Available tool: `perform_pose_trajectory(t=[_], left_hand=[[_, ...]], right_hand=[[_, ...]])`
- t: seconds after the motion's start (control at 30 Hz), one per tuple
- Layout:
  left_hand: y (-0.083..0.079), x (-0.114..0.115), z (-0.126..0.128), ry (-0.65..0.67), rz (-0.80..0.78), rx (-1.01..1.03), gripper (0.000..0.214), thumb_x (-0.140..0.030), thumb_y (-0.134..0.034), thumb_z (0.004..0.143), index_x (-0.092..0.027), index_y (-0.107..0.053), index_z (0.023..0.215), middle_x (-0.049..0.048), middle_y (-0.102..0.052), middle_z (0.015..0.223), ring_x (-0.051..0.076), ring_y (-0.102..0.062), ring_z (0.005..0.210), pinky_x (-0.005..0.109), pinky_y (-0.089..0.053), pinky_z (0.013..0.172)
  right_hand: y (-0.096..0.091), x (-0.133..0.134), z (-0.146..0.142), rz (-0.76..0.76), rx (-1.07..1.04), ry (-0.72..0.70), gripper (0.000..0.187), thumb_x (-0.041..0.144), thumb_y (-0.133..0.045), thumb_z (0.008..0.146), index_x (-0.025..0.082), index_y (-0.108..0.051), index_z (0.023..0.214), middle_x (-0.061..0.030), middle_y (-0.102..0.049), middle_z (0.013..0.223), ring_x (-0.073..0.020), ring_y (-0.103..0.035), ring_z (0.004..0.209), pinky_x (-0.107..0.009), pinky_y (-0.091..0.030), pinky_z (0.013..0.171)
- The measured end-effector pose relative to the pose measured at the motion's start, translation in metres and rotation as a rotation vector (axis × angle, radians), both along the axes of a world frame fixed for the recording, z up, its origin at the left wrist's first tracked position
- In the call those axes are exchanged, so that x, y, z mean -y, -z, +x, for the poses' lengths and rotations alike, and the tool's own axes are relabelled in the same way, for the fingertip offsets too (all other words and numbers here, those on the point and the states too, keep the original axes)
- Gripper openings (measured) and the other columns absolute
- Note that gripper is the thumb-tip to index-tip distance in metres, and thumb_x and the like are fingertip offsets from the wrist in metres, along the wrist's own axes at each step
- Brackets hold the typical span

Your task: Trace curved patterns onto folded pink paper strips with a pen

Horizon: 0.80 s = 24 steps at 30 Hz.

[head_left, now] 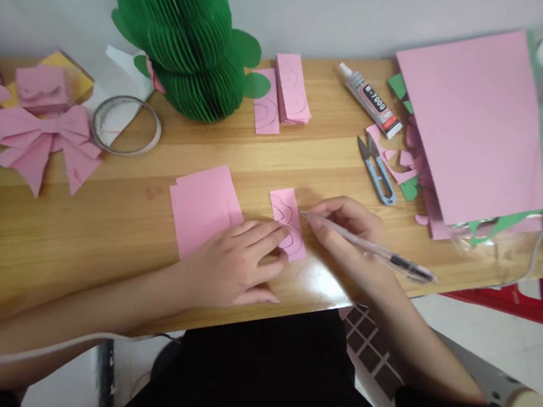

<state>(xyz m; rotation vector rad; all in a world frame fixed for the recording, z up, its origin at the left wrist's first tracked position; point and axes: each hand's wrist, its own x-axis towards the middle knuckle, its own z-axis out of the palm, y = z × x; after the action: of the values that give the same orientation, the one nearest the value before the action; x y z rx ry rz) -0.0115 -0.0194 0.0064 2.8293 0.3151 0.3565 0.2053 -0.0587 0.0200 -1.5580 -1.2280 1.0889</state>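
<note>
My left hand (237, 265) lies flat on the wooden table (102, 230), fingers stretched out, fingertips pressing the edge of a small pink paper strip (286, 213) with curved pen lines drawn on it. My right hand (347, 232) is closed on a clear pen (374, 249); its tip rests at the strip's right edge. A stack of blank pink paper pieces (200, 205) sits just left of the strip, partly under my left hand.
At the back stand a green honeycomb paper cactus (183, 30), a pile of marked pink strips (292, 88), a glue tube (371, 100) and blue snips (378, 170). Large pink sheets (477, 122) with scraps lie right; a tape roll (126, 125) and pink paper bow (43, 141) lie left.
</note>
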Motion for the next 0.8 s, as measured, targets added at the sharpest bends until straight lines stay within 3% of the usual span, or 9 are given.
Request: perform_pose_trajectory(t=[0.2,0.4,0.8], left_hand=[[-0.001,0.000,0.001,-0.007,0.016,-0.005,0.057,-0.058,-0.047,0.097,-0.008,-0.063,0.119,0.0218,-0.063,0.129,0.035,-0.056,0.123,0.046,-0.047,0.101],[0.001,0.000,-0.001,0.000,-0.026,-0.008,0.060,-0.059,-0.048,0.097,-0.007,-0.062,0.123,0.0231,-0.059,0.135,0.036,-0.052,0.128,0.046,-0.044,0.103],[0.002,-0.001,-0.002,-0.008,-0.056,-0.025,0.056,-0.056,-0.044,0.099,-0.010,-0.062,0.126,0.0170,-0.060,0.138,0.033,-0.049,0.131,0.043,-0.043,0.102]], right_hand=[[-0.003,-0.009,-0.001,-0.025,0.227,-0.108,0.022,0.025,-0.058,0.087,0.017,-0.067,0.069,0.0010,-0.063,0.059,-0.0107,-0.054,0.054,-0.025,-0.040,0.052],[-0.002,-0.009,-0.003,-0.019,0.274,-0.114,0.023,0.027,-0.057,0.088,0.016,-0.068,0.070,0.0003,-0.065,0.060,-0.0108,-0.055,0.053,-0.024,-0.040,0.052],[-0.006,-0.013,-0.001,-0.035,0.305,-0.162,0.024,0.030,-0.059,0.088,0.016,-0.067,0.069,0.0010,-0.063,0.059,-0.0104,-0.053,0.053,-0.024,-0.039,0.052]])
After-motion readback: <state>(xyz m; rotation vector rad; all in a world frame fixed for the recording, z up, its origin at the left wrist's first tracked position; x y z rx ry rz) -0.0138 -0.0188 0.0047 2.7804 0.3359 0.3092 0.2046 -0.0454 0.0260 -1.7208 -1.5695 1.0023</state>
